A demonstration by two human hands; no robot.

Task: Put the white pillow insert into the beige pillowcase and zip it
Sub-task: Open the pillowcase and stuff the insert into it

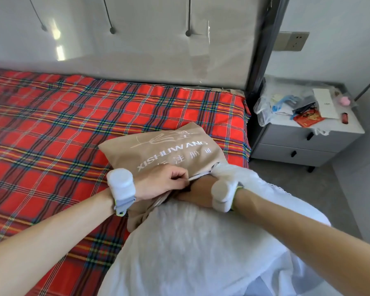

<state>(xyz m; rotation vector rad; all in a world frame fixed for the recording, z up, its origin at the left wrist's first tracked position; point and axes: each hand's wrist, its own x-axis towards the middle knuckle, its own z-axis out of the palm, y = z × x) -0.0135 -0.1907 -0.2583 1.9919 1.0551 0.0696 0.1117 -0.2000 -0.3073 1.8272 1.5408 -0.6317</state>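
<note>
As the left hand (160, 182) pinches the beige fabric pillowcase (165, 150) on the red plaid sheet (73, 124), the right hand (201, 190) reaches inside, its grip hidden; the soft white pillow insert (190, 242) sits partly in.

bright, even daylight fills my view. two white glare patches shine on the glossy headboard (137, 56) at the left (the upper one smeared). my left hand (160, 182) is well lit; my right hand (199, 192) lies dark in shadow at the pillowcase (158, 150) mouth. the wide lens bends straight lines toward the edges, and my near forearms look soft.
</note>
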